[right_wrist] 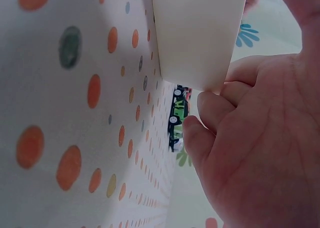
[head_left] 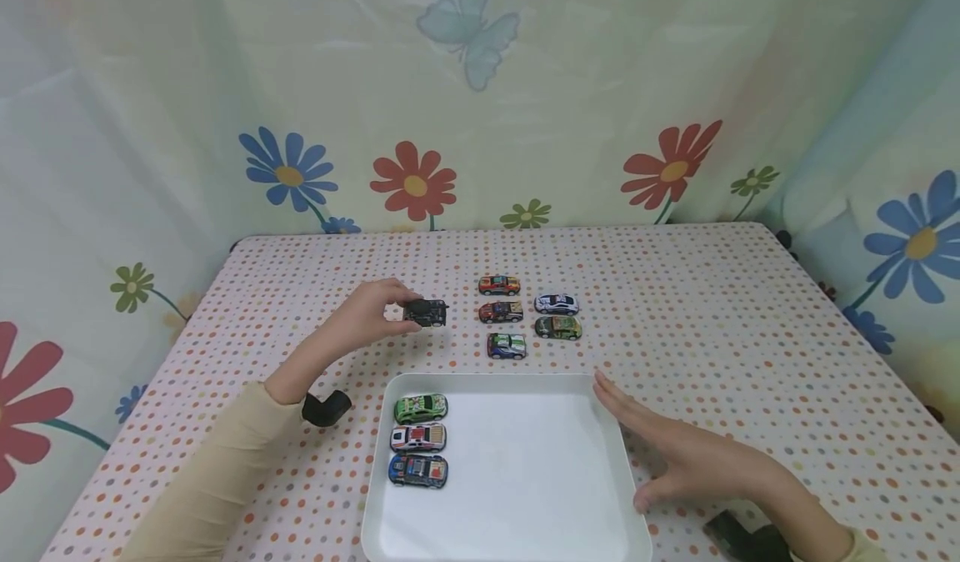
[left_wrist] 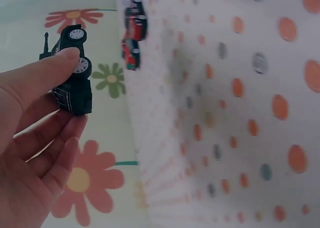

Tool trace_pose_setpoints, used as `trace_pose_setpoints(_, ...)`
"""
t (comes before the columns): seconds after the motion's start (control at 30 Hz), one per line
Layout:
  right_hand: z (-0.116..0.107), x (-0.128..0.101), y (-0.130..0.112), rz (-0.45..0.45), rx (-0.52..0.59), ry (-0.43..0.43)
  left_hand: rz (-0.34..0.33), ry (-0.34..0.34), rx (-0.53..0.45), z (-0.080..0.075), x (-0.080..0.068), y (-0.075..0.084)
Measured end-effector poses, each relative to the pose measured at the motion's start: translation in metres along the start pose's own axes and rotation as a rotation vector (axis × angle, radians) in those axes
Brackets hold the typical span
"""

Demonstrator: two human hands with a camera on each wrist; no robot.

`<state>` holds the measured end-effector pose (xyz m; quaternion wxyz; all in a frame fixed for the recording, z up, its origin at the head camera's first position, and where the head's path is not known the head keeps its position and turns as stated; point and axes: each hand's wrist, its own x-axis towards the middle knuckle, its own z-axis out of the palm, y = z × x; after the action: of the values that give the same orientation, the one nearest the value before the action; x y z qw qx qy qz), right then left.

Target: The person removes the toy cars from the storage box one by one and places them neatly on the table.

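The left hand (head_left: 369,315) pinches a small black die-cast toy car (head_left: 426,312) by its sides, light, rigid, probably slick, while the flat, open right hand (head_left: 678,449) rests against the white plastic tray (head_left: 525,504).

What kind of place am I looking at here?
Probably a small tabletop play or recording corner: a table under a polka-dot cloth, flower-and-butterfly curtains hung close around it, and toy cars beside a white tray.

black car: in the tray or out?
Out. The left hand pinches the black car above the dotted cloth, beyond the white tray, which holds three other cars.
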<state>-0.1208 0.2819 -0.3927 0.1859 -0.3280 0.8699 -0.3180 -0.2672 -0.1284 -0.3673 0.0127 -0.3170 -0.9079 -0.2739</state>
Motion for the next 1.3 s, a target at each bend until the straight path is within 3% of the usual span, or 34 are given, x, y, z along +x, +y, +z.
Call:
trace_pose_setpoints(0.23,0.0,0.0,-0.001,-0.02,0.017,-0.009,-0.054,-0.088,-0.004,0.02,0.007,-0.014)
trace_pose_setpoints(0.57,0.001,0.0,0.0,-0.016,0.032,-0.007,-0.071,-0.08,-0.02,0.036,0.007,-0.02)
trace_pose_setpoints(1.07,0.001,0.001,0.0,-0.006,0.012,-0.006,-0.05,-0.067,0.057,0.037,0.005,-0.012)
trace_pose_setpoints(1.3,0.001,0.001,0.001,-0.009,0.024,-0.012,-0.057,-0.088,0.034,0.038,0.003,-0.014)
